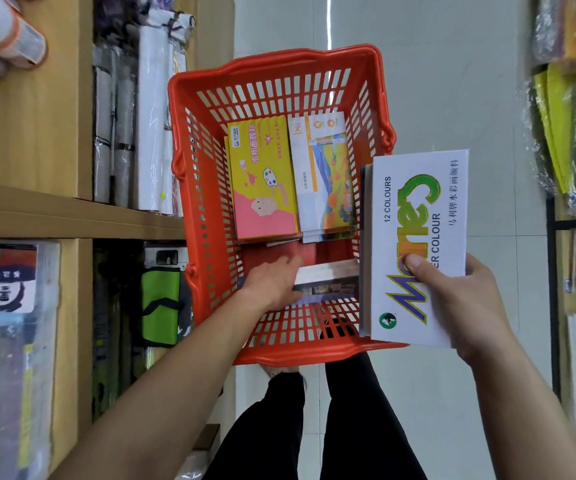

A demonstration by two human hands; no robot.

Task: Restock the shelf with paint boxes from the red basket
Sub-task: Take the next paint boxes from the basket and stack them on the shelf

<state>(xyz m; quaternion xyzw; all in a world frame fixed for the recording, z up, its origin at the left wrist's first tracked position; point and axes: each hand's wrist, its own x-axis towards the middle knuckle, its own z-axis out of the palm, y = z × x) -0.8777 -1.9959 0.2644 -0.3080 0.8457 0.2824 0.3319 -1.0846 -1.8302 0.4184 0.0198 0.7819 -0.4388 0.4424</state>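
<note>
The right hand grips a white paint box above the right edge of the red basket, thumb curled on its face – the grey edge behind it is perhaps a second box. The left hand lies over a half-covered box at the basket's near end, but its fingers are hidden, so I cannot tell if they grasp it. A yellow box and a landscape box lie flat at the far end.

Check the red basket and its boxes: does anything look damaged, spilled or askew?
Nothing looks damaged or spilled. The yellow-pink box and the landscape box lie flat, side by side. Only the pale box by the left hand sits crosswise to them, apparently tilted.
</note>
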